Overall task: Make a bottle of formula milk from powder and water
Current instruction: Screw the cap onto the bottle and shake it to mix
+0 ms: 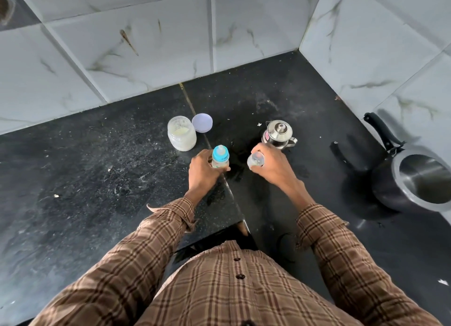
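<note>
A baby bottle (220, 157) with a blue collar and clear teat stands on the black counter (97, 179); my left hand (203, 170) grips its body. Just right of it, my right hand (272, 164) holds the bottle's clear cap (256, 160) by its side, close above the counter. An open plastic jar of pale powder (181, 133) stands behind the bottle to the left, with its lilac lid (202, 122) lying beside it. A small lidded steel pot (279, 133) stands right behind my right hand.
A black pressure cooker (415, 179) without its lid sits at the right, its handle pointing at the tiled wall. Marble-look tiled walls (146, 44) close the counter at the back and right. The counter's front edge runs close to my body.
</note>
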